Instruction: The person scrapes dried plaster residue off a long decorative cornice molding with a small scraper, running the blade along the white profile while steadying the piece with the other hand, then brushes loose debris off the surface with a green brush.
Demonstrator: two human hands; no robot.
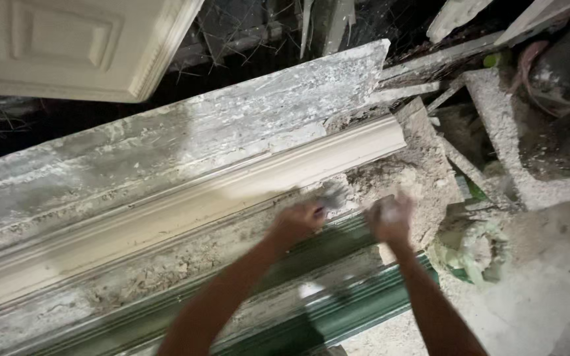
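We are looking down on a long cream moulding point(186, 198) that is lying slantwise on a plaster-caked grey plank point(166, 142), its right end reaching toward a crusted heap of dried plaster point(420, 175). Our left hand point(298, 221) is sitting at the moulding's lower edge, near its right end, curled around a small pale object point(331, 196) that is blurred, so we cannot tell what it is. Our right hand point(390, 216) is hovering just beside it, over the plaster heap, with something whitish at the fingers; the blur is keeping us from saying whether it is clenched or released. Below both hands, a green ribbed mould point(338, 310) is running parallel to the moulding, dusted with white. A cream panelled piece point(67, 46) is filling the upper left corner, well apart from the hands. To the right, a rough plaster-coated frame point(503, 132) is standing among rubble, and a pale green bundle point(473, 254) is lying near our right forearm.
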